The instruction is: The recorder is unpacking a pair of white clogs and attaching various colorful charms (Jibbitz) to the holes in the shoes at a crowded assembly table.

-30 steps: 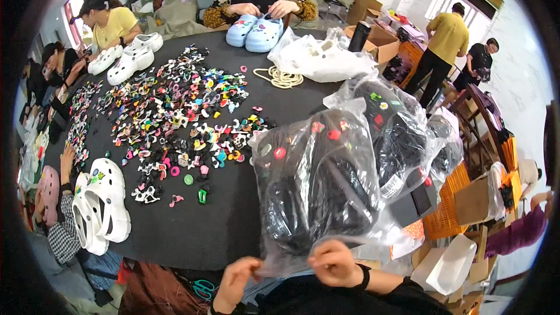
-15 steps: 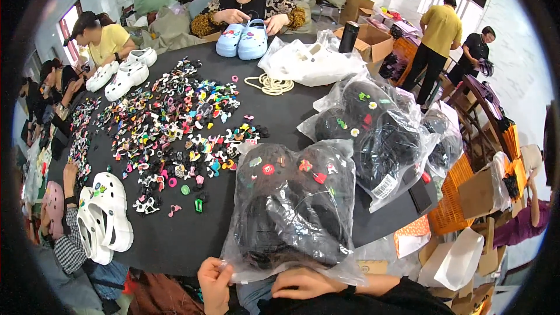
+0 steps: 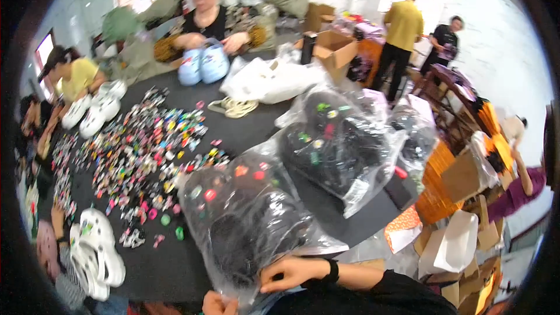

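Note:
A clear plastic bag point(image 3: 265, 251) with black clogs point(image 3: 233, 245) inside lies at the table's near edge; red, green and white charms show through it. My left hand point(image 3: 220, 303), low in the view, pinches the bag's near corner. Just right of it my right hand point(image 3: 294, 273), with a dark band on its wrist, has its fingers curled onto the bag's near edge. Behind and to the right, touching it, is a second clear bag point(image 3: 344, 157) of black clogs with charms. A heap of small colourful shoe charms point(image 3: 146, 151) spreads on the left.
White clogs point(image 3: 96, 256) stand at the near left, more white clogs point(image 3: 96, 108) farther back. Across the table point(image 3: 169, 268) a person holds light blue clogs point(image 3: 204, 64). A white plastic bag point(image 3: 274, 81), cord point(image 3: 233, 107) and black phone point(image 3: 402, 189) lie there. Cartons point(image 3: 335, 49) stand beyond.
The bag has turned, its near edge now slanting down toward the left. My left hand has gone lower; my right hand has shifted onto the bag's edge. The whole view has tilted.

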A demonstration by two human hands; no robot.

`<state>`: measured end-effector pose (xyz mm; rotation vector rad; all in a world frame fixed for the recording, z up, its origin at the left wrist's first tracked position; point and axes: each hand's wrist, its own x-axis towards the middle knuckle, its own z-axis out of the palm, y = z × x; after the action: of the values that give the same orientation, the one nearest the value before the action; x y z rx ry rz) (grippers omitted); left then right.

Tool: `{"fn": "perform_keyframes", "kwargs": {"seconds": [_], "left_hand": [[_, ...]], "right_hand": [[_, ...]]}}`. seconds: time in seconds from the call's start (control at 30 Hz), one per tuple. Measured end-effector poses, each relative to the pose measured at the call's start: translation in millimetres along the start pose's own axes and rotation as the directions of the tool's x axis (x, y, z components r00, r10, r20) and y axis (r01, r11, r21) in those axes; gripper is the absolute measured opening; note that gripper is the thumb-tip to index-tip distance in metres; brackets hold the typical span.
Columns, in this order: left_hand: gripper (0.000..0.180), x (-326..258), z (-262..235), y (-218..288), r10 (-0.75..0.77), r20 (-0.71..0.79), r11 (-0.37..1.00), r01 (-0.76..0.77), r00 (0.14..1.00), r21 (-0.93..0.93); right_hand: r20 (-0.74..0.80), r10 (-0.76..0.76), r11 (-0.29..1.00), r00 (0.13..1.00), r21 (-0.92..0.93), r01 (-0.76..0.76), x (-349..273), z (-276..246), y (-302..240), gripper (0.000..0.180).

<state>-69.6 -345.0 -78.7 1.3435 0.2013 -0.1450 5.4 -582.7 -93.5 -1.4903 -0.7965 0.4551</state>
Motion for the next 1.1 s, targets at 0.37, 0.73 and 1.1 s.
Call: {"fn": "perform_keyframes", "kwargs": {"seconds": [0.37, 0.73, 1.1], "left_hand": [[0.021, -6, -38, -10, -0.071, 0.107, 0.978, 0.049, 0.992, 0.201], [0.032, -6, -34, -23, 0.11, 0.102, 0.903, -0.142, 0.989, 0.405], [0.034, -5, -24, -6, -0.011, 0.062, 0.985, 0.0, 0.998, 0.171]], "right_hand": [[0.106, 0.377, 0.867, 0.92, 0.309, -0.391, 0, 36, -6, 0.033], [0.21, 0.404, 0.743, 0.89, 0.492, -0.454, 20, 79, 23, 0.036], [0.07, 0.408, 0.689, 0.911, 0.63, -0.357, 15, 76, 26, 0.036]]}}
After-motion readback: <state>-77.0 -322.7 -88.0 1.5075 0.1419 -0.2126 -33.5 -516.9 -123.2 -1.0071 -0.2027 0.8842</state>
